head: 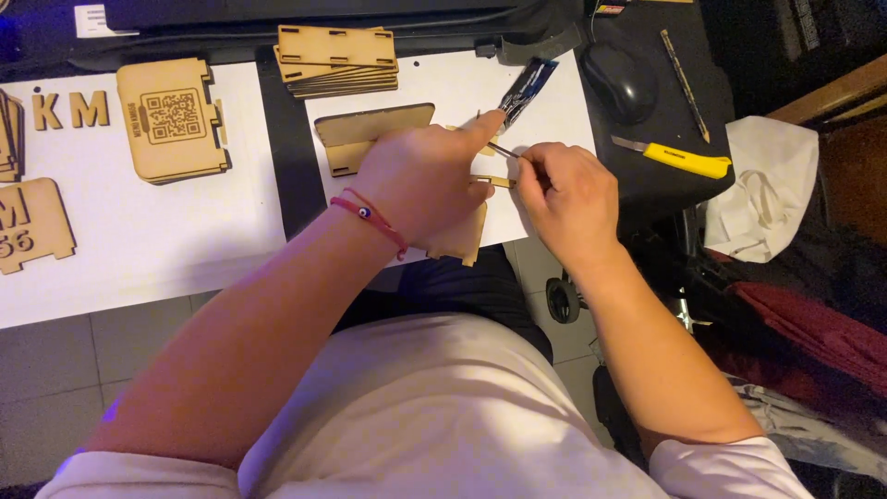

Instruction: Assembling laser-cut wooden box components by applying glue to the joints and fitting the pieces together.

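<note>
White paper (554, 102) covers the desk; left hand (420, 185) pins a wooden panel (370, 125) steady while right hand (564, 194) pinches a thin tool (504, 151) against it.

Wooden piece (462, 242) mostly under left hand (420, 180)

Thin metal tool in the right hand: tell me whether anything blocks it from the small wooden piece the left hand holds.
Nothing visible does. The thin metal tool in the right hand already meets the small wooden piece beside the left hand.
</note>
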